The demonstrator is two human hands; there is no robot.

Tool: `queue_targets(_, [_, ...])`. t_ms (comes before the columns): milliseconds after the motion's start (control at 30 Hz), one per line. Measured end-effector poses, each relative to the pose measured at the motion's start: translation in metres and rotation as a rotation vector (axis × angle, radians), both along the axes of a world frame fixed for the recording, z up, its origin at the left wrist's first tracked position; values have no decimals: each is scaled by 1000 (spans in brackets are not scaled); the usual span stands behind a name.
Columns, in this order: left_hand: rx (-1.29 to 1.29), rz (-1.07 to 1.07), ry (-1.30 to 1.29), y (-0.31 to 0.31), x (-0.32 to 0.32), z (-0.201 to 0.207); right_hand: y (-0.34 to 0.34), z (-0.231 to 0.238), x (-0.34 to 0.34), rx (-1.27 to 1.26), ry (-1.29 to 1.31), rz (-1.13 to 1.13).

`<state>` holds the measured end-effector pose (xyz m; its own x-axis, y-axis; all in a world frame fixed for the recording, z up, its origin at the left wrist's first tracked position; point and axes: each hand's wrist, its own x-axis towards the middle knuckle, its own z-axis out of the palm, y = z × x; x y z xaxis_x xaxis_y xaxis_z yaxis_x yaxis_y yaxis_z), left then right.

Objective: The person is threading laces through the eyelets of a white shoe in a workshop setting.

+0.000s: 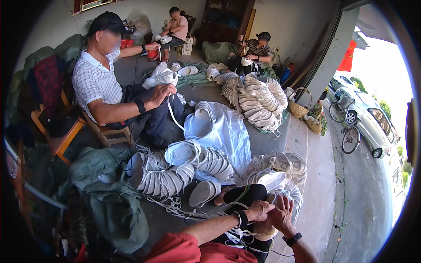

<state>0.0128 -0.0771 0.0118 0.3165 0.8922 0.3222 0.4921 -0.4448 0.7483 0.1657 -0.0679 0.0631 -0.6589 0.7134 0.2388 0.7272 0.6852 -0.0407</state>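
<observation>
In front of my lap, my left hand (258, 211) is closed in a pinch; what it holds is hidden by the fingers. Right beside it, my right hand (283, 215) has its fingers stretched out, close to the left fingertips. Under both hands sits a beige shoe (263, 229), mostly covered by them. Loose white laces (240, 236) trail over my dark-clad legs. Just beyond my hands, a pale shoe (271, 179) lies at the front of a nested stack. A single shoe (205, 193) stands to the left of my knee.
Rows of nested shoes (164, 179) lie ahead on a white plastic sheet (228, 136). A large shoe pile (258, 98) stands farther back. A seated person (98, 83) at left pulls a white lace; two others sit behind. Green sacking (118, 210) lies left, baskets (300, 105) right.
</observation>
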Motion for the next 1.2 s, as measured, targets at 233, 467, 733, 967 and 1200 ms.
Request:
queue_targets(233, [11,-54,54,-2,11,2,-15,-17,7,125,188,-92])
queue_targets(467, [13,-8,41,-3,10,2,-12,-24,8,124,238,-73])
queue_targets(733, [16,-2,56,-4,6,8,-14,-21,6,113,286,-87])
queue_targets(967, [1,-17,71,-1,12,10,-17,-18,11,104,341,-105])
queue_targets(1200, [-25,-11,93,0,12,10,-13,-25,14,70,399,-103])
